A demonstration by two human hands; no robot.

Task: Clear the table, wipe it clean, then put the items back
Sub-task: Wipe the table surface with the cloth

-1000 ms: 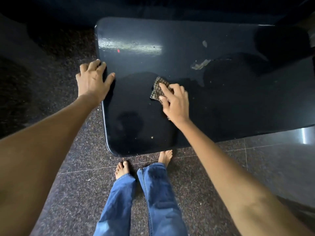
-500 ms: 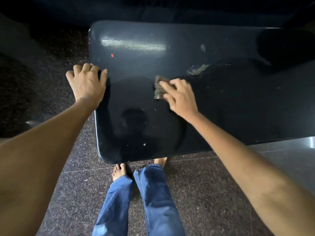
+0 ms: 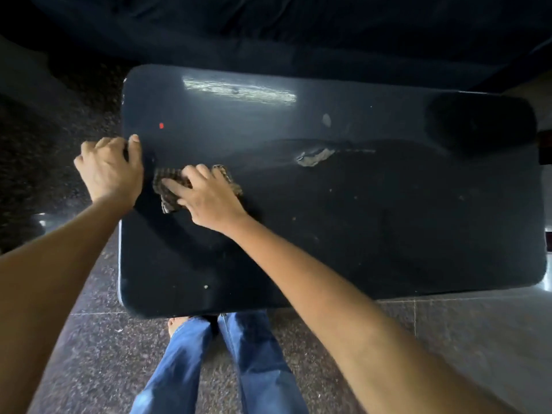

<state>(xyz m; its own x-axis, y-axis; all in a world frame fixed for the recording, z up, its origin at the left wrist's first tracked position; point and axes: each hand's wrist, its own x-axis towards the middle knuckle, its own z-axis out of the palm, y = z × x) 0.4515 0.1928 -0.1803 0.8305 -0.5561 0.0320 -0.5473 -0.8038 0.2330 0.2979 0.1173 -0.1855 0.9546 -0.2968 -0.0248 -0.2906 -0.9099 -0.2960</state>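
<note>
Surface: glossy dark rounded-corner table (image 3: 358, 234), scuffed, crumb-speckled.
Cloth: crumpled brown checked woven cloth (image 3: 168, 201).
Right hand (image 3: 209, 198): flat fingers pressing cloth.
Left hand (image 3: 109, 168): curled over table edge.

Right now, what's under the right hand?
A checked cloth lies under the right hand, on the dark table. Its ends stick out; the hand covers its middle, so that part cannot be seen.

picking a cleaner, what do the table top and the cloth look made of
Table top: dark glossy, likely painted or laminated board; it mirrors a light strip, and a pale patch looks chipped. Cloth: matte woven checked fabric, crumpled under the right hand.
</note>
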